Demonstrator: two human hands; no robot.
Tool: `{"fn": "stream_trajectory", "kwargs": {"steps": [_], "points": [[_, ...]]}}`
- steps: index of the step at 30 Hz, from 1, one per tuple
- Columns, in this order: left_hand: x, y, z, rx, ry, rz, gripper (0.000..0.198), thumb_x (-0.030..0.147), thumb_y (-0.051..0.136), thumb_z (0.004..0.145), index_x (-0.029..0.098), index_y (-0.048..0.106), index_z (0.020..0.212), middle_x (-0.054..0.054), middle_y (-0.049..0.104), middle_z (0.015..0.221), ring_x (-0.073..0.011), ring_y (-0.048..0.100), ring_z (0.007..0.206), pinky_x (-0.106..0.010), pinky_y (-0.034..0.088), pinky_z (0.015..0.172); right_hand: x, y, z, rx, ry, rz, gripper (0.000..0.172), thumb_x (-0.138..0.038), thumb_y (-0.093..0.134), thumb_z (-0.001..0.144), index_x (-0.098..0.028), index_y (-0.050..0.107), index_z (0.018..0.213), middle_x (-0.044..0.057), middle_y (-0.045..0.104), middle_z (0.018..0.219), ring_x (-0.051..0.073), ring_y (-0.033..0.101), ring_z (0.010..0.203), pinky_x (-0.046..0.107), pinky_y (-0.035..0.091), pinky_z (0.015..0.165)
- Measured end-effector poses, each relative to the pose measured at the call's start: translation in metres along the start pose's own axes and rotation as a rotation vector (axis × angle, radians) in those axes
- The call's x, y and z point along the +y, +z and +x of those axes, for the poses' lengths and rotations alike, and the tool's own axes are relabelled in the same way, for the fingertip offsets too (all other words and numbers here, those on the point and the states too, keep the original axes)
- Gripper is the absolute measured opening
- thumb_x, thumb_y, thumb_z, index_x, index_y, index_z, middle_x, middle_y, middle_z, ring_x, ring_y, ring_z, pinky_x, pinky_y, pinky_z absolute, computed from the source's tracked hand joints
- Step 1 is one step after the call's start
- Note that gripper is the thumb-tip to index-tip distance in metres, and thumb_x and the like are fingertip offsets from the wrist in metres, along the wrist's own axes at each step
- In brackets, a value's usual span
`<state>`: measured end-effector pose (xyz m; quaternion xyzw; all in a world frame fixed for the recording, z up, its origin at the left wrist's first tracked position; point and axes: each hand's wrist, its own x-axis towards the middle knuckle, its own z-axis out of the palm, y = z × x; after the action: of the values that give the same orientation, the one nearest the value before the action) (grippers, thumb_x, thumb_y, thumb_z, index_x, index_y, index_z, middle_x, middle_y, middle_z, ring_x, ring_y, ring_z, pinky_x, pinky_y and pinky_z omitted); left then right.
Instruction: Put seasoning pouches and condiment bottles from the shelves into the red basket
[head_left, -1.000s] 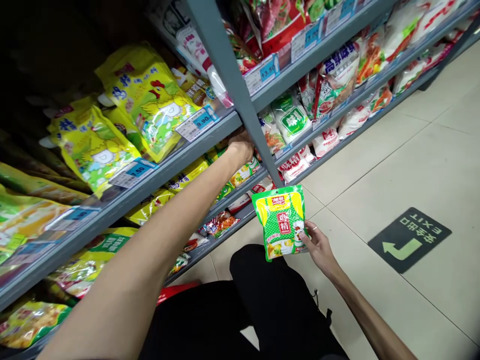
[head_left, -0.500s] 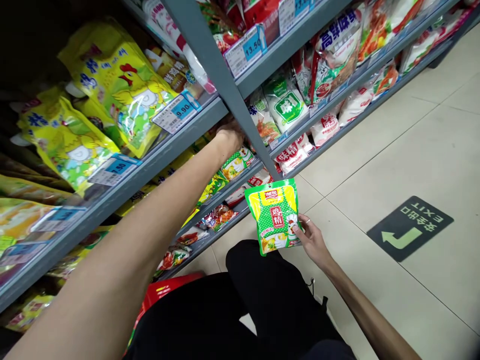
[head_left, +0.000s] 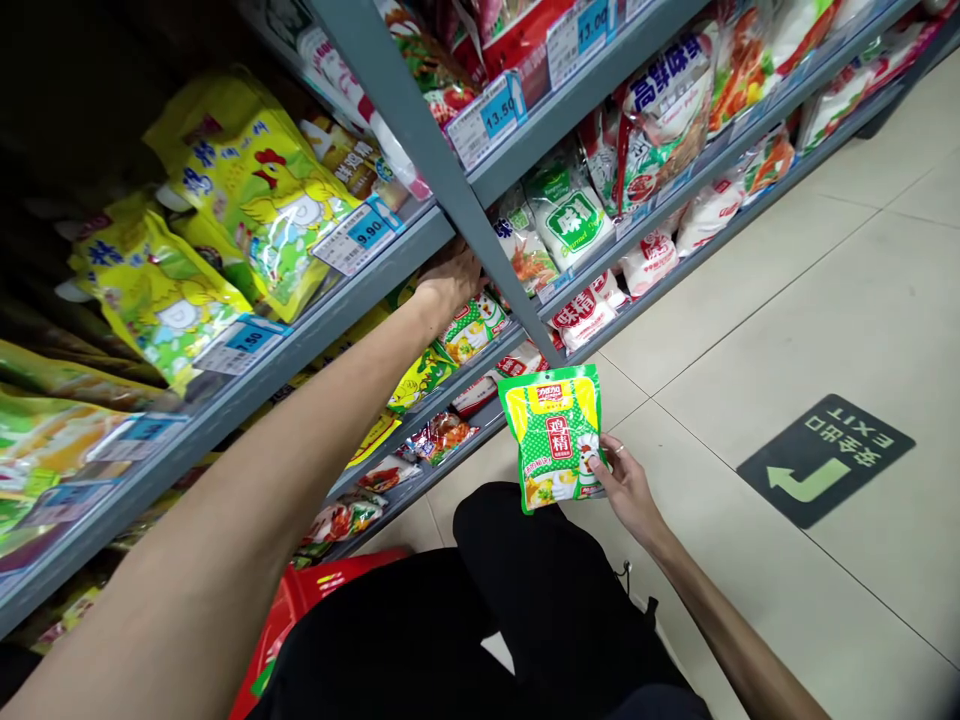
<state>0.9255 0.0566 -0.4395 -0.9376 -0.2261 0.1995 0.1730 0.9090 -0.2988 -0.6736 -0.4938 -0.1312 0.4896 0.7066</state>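
My right hand [head_left: 628, 487] pinches green-yellow plastic pouch [head_left: 553, 435] by corner: may slip. Left hand [head_left: 448, 283] under grey metal shelf [head_left: 352, 303], grip hidden; could topple packets [head_left: 471, 327].

Shelves [head_left: 315, 322] stand left, floor [head_left: 825, 250] right. Left hand [head_left: 450, 280] sits under a shelf, beside the upright post [head_left: 420, 140]. Right hand [head_left: 626, 485] holds a packet [head_left: 555, 435] before the lower shelves. Exit sign [head_left: 825, 460] lies on the floor, further right.

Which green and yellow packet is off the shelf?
The packet in the right hand; the matching packet sits shelved just below the left hand.
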Motion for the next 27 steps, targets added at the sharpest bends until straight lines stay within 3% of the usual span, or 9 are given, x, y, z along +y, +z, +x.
{"fn": "stream_trajectory", "kwargs": {"steps": [5, 9, 13, 16, 18, 20, 22, 24, 27], "points": [[0.000, 0.001, -0.002, 0.082, -0.002, -0.162, 0.052, 0.027, 0.032, 0.102, 0.007, 0.042, 0.149, -0.020, 0.052, 0.149, -0.0292, 0.039, 0.146, -0.042, 0.027, 0.124, -0.008, 0.005, 0.007, 0.018, -0.005, -0.005, 0.052, -0.054, 0.075, 0.083, -0.026, 0.059, 0.124, 0.008, 0.067, 0.128, 0.025, 0.062, 0.118, 0.039, 0.059, 0.094], [0.005, -0.004, -0.011, 0.157, -0.009, -0.250, 0.050, 0.031, 0.031, 0.103, 0.006, 0.048, 0.143, -0.023, 0.054, 0.144, -0.0341, 0.041, 0.143, -0.047, 0.027, 0.123, -0.019, 0.008, 0.014, 0.005, -0.047, 0.002, 0.050, -0.051, 0.074, 0.084, -0.025, 0.059, 0.125, 0.008, 0.067, 0.128, 0.024, 0.063, 0.116, 0.038, 0.058, 0.094], [0.027, 0.001, -0.058, 0.417, -0.037, -0.374, 0.049, 0.043, 0.034, 0.103, 0.008, 0.058, 0.128, -0.024, 0.053, 0.143, -0.0364, 0.044, 0.138, -0.051, 0.034, 0.117, -0.031, 0.005, 0.022, 0.057, -0.108, 0.013, 0.053, -0.052, 0.076, 0.081, -0.023, 0.060, 0.124, 0.009, 0.067, 0.130, 0.026, 0.064, 0.117, 0.039, 0.059, 0.092], [0.068, 0.031, -0.115, 0.611, -0.237, -0.716, 0.040, 0.044, 0.039, 0.103, 0.013, 0.064, 0.111, -0.018, 0.066, 0.120, -0.0284, 0.060, 0.115, -0.046, 0.046, 0.104, -0.044, 0.001, 0.029, 0.095, -0.118, 0.025, 0.055, -0.051, 0.078, 0.080, -0.023, 0.061, 0.124, 0.010, 0.069, 0.130, 0.026, 0.065, 0.116, 0.039, 0.060, 0.091], [0.102, 0.062, -0.149, 0.502, -0.419, -1.087, 0.039, 0.051, 0.050, 0.098, 0.015, 0.066, 0.100, -0.013, 0.072, 0.101, -0.0239, 0.066, 0.094, -0.040, 0.053, 0.090, -0.053, 0.000, 0.033, 0.084, -0.125, 0.021, 0.054, -0.049, 0.079, 0.080, -0.024, 0.062, 0.124, 0.009, 0.069, 0.130, 0.025, 0.066, 0.115, 0.038, 0.060, 0.092], [0.133, 0.089, -0.171, 0.314, -0.489, -1.502, 0.046, 0.057, 0.062, 0.090, 0.015, 0.066, 0.107, -0.013, 0.073, 0.107, -0.0243, 0.069, 0.100, -0.038, 0.054, 0.090, -0.063, 0.002, 0.036, 0.036, -0.126, 0.017, 0.054, -0.047, 0.080, 0.080, -0.024, 0.063, 0.125, 0.008, 0.069, 0.130, 0.025, 0.067, 0.113, 0.038, 0.060, 0.092], [0.154, 0.106, -0.181, 0.171, -0.467, -1.850, 0.054, 0.060, 0.068, 0.085, 0.016, 0.064, 0.115, -0.014, 0.074, 0.113, -0.0253, 0.069, 0.106, -0.038, 0.054, 0.093, -0.072, 0.009, 0.039, -0.027, -0.110, 0.007, 0.054, -0.047, 0.079, 0.081, -0.024, 0.063, 0.126, 0.008, 0.070, 0.129, 0.025, 0.068, 0.111, 0.039, 0.060, 0.091], [0.163, 0.113, -0.182, 0.167, -0.434, -2.051, 0.055, 0.058, 0.075, 0.080, 0.017, 0.065, 0.115, -0.012, 0.075, 0.114, -0.0250, 0.070, 0.106, -0.038, 0.054, 0.095, -0.079, 0.019, 0.044, -0.077, -0.115, -0.030, 0.054, -0.047, 0.080, 0.080, -0.024, 0.063, 0.126, 0.007, 0.071, 0.128, 0.025, 0.067, 0.113, 0.039, 0.060, 0.093], [0.157, 0.111, -0.177, 0.328, -0.456, -2.154, 0.053, 0.053, 0.083, 0.073, 0.016, 0.069, 0.108, -0.010, 0.076, 0.111, -0.0241, 0.071, 0.103, -0.038, 0.054, 0.097, -0.089, 0.035, 0.060, -0.158, -0.169, -0.095, 0.054, -0.047, 0.081, 0.079, -0.024, 0.065, 0.124, 0.007, 0.071, 0.128, 0.024, 0.064, 0.119, 0.038, 0.058, 0.097]]}}
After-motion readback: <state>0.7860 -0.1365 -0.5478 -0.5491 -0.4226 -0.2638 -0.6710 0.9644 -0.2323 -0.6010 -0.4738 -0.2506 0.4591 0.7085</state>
